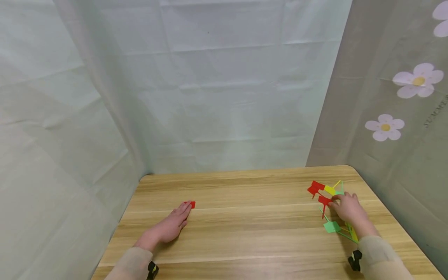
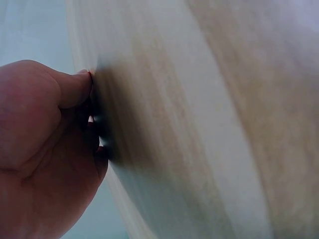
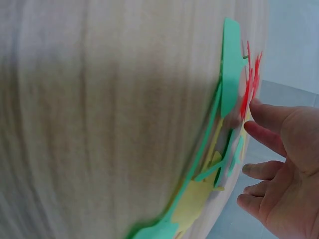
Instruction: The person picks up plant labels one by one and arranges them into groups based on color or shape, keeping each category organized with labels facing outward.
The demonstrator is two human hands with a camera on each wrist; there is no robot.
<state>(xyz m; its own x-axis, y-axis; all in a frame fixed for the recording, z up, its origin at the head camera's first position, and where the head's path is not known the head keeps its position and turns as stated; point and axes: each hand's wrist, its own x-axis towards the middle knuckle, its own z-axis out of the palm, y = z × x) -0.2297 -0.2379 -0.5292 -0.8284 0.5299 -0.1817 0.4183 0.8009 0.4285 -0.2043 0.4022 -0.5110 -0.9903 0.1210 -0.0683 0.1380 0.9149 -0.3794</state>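
My left hand (image 1: 172, 224) lies over a red tag (image 1: 193, 204) on the wooden table, its straight fingertips covering much of it. In the left wrist view, the thumb of my left hand (image 2: 42, 134) is at the tabletop with a thin red edge by its tip. At the right side my right hand (image 1: 348, 210) reaches in low, thumb and forefinger parted at the edge of a T-shaped red tag (image 1: 324, 200) with a thin stem. The right wrist view shows the fingertips of my right hand (image 3: 284, 164) close beside the red tags (image 3: 244, 105).
Beyond the right hand lie more red tags (image 1: 316, 186) and a yellow tag (image 1: 330, 190). Nearer are a green tag (image 1: 331, 226) and other green and yellow tags with thin stems overlapping. Pale cloth (image 1: 224, 85) hangs behind the table (image 1: 245, 233) and at both sides.
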